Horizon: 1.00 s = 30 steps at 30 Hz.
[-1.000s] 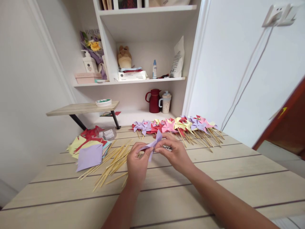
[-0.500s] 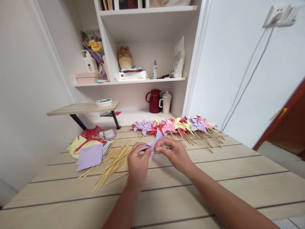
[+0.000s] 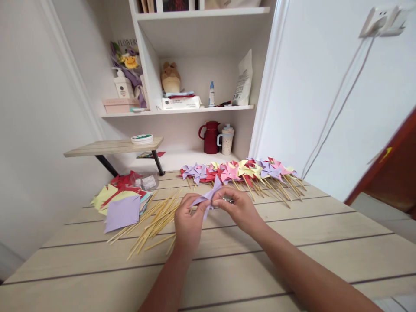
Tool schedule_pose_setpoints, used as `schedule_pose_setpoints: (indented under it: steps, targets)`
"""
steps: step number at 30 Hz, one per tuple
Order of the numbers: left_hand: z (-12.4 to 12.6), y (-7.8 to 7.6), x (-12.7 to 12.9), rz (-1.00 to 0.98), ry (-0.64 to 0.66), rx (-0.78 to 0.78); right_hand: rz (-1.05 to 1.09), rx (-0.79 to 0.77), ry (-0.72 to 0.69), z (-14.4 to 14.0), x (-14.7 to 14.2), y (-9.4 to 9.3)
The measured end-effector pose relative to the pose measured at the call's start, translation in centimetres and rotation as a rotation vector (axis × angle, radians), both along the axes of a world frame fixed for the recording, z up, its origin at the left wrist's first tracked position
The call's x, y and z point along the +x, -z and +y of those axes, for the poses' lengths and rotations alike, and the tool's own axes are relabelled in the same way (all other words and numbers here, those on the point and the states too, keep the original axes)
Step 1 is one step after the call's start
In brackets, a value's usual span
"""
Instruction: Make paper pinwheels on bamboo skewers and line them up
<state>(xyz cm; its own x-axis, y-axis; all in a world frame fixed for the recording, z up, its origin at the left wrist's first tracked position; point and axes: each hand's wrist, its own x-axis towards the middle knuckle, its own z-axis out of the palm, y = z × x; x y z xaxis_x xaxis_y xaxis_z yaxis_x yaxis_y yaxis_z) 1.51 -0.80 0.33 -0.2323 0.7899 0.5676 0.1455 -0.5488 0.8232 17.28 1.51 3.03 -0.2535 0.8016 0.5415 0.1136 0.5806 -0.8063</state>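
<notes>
A purple paper pinwheel (image 3: 208,197) is held up over the middle of the table between both hands. My left hand (image 3: 189,216) is closed on its left side, thumb and fingers pinching the folded paper. From the right, my right hand (image 3: 236,207) pinches at the pinwheel's centre; anything small between those fingertips is hidden. Just behind the right fingers lie some small shiny metal pieces (image 3: 229,200), partly covered. Thin wooden sticks (image 3: 156,223) lie in a loose heap left of my left hand.
Finished-looking pinwheels on sticks (image 3: 240,171) lie in a row along the table's back. To the left are coloured paper sheets (image 3: 122,212), a clear plastic box (image 3: 146,182) and a small raised stand (image 3: 112,147). Behind stand a red jug (image 3: 211,138) and a cup (image 3: 227,141).
Almost nothing differs. Both hands keep their pinch on the purple pinwheel, with only a very slight shift of the fingers and paper.
</notes>
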Motion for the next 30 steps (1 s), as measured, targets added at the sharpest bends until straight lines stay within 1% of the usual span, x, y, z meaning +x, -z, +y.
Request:
schedule_pose_setpoints:
  steps: [4, 6, 14, 19, 26, 30]
  targets:
    - [0.1, -0.1, 0.1, -0.012, -0.002, -0.008, 0.090, -0.118, -0.011, 0.1, -0.2, 0.4]
    - [0.1, -0.1, 0.1, -0.024, -0.003, -0.011, 0.120, -0.140, -0.007, 0.2, -0.3, 0.6]
    - [0.1, 0.2, 0.3, -0.103, 0.030, -0.078, 0.180, -0.168, 0.007, 0.2, -0.6, 0.8]
    - [0.0, -0.1, 0.4, -0.121, 0.035, -0.084, 0.184, -0.173, 0.015, 0.2, -0.6, 0.8]
    - [0.1, 0.1, 0.3, -0.145, 0.034, -0.099, 0.288, -0.202, -0.067, 0.3, -0.7, 1.2]
    - [0.2, 0.2, 0.3, -0.143, 0.036, -0.109, 0.296, -0.197, -0.054, 0.3, -0.7, 1.2]
